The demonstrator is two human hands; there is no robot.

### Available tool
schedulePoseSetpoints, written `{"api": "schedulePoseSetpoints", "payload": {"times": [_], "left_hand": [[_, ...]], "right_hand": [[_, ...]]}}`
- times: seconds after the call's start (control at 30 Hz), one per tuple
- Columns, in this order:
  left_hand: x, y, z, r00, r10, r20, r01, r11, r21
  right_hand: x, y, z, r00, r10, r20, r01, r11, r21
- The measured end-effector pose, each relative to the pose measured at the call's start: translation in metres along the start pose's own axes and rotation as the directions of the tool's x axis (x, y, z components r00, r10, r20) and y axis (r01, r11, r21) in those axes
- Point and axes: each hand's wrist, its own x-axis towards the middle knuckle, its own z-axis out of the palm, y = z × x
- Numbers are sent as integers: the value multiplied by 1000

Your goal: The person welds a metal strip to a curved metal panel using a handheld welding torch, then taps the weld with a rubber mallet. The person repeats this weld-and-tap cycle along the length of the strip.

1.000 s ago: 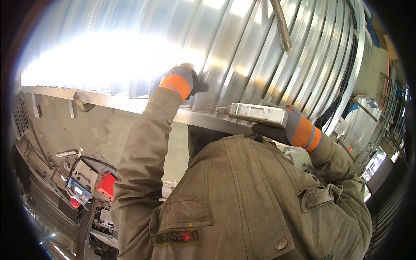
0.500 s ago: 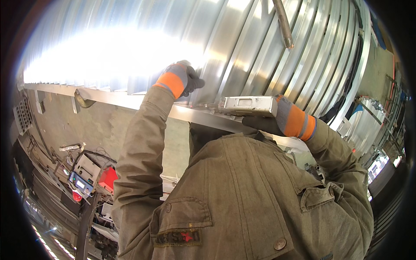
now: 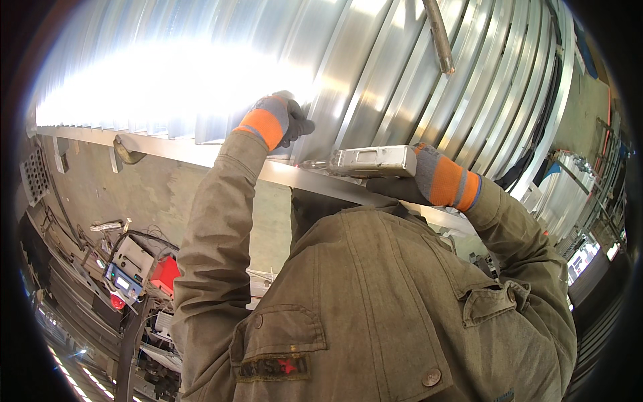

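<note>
My right hand (image 3: 429, 177), in an orange and grey work glove, is closed around a white, boxy welding gun (image 3: 375, 161). The gun's narrow nozzle points left, with its tip at the seam where the ribbed panel meets the metal edge bar (image 3: 288, 176). My left hand (image 3: 284, 120), gloved alike, rests against the shiny ribbed metal panel (image 3: 362, 74) just up and left of the nozzle. Its fingers are curled; whatever they may hold is hidden. Strong glare washes out the panel left of this hand.
A bent brown rod (image 3: 439, 37) lies over the ribs at the top. A curved clamp-like piece (image 3: 127, 153) hangs at the bar's left. Below left stand a control box with a screen (image 3: 125, 281) and a red box (image 3: 165, 276). Dark cables (image 3: 546, 107) run along the panel's right side.
The welding gun and my right hand have shifted a little to the left along the edge bar. My left hand has barely moved.
</note>
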Motion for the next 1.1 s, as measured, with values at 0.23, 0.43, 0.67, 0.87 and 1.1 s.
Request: {"api": "schedulePoseSetpoints", "payload": {"times": [0.23, 0.43, 0.67, 0.87, 1.1], "left_hand": [[3, -1, -1, 999, -8, 43, 5, 997, 74], [-3, 3, -3, 1000, -3, 24, 1, 997, 81], [-10, 26, -7, 994, -103, -34, 108, 970, 216], [-5, 5, -4, 999, -39, 29, 36, 994, 107], [1, 4, -2, 998, -52, 32, 48, 993, 106]], "right_hand": [[1, 2, 1, 1000, -13, 21, 13, 1000, 28], [2, 13, 5, 999, 13, 33, -14, 1000, 26], [-7, 42, 2, 995, -86, 54, 93, 984, -155], [2, 43, 12, 999, -38, -9, 38, 997, 70], [-1, 13, 1, 998, -60, 25, 60, 998, 7]]}}
